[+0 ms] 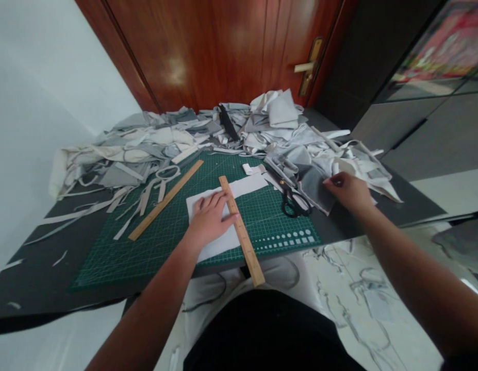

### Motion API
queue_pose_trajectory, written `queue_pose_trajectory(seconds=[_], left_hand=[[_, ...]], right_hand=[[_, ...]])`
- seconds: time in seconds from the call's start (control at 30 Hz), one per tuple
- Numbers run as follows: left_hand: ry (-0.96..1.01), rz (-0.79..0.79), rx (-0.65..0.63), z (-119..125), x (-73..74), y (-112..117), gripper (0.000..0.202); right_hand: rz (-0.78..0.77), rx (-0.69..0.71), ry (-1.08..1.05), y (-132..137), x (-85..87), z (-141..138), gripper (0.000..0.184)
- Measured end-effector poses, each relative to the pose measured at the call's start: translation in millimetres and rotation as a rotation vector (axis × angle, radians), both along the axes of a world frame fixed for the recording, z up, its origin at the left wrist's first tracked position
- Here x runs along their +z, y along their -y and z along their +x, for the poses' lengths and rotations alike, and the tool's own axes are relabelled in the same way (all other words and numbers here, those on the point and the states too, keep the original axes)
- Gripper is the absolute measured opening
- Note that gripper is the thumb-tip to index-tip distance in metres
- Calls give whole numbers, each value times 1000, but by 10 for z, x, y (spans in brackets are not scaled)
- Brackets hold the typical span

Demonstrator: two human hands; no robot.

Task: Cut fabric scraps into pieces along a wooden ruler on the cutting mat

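Note:
My left hand (210, 216) lies flat, fingers spread, on a white fabric piece (246, 186) and presses against a wooden ruler (242, 234) laid across it on the green cutting mat (146, 242). My right hand (349, 191) is off to the right, fingers curled in a pinch at the edge of a grey fabric piece (314, 188); what it pinches is too small to name. Black-handled scissors (295, 203) lie between the two hands, just left of the right hand.
A second wooden ruler (165, 201) lies diagonally on the mat's left part. A heap of grey and white fabric scraps (231, 131) and strips covers the back of the dark table (37, 288). A wooden door (223, 51) stands behind.

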State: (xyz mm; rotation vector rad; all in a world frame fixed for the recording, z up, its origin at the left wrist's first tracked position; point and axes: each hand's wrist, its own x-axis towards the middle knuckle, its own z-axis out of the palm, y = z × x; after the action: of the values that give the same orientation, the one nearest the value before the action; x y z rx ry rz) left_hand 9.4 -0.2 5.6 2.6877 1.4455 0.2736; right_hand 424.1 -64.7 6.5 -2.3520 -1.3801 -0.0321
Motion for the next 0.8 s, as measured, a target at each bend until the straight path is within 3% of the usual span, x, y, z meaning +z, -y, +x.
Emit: queue_pose_trajectory(seconds=[0.13,0.2,0.3,0.37,0.47,0.57,0.7,0.8], left_hand=[[-9,3,10,10,27,10,54],[-13,5,8,11,31,14,55],[-13,9,9,9,28,10,58],[-10,2,5,7,23,3,58],[5,-7,-3,-1,4,-8,58],[15,8,-5,-11,-24,-13,60],[12,11,-8,-16,-35,-8,60],[11,-10,3,-13,-14,1,61]], right_hand=[[185,7,231,19,50,-185,36],[187,125,234,33,107,-416,34],[-34,368,86,47,155,-792,32],[-155,362,55,48,159,-973,38],[-189,292,151,58,163,-1100,44],[-178,319,214,82,190,-1152,45],[-336,325,94,52,261,-1212,51],[-454,346,122,-35,312,-1188,51]])
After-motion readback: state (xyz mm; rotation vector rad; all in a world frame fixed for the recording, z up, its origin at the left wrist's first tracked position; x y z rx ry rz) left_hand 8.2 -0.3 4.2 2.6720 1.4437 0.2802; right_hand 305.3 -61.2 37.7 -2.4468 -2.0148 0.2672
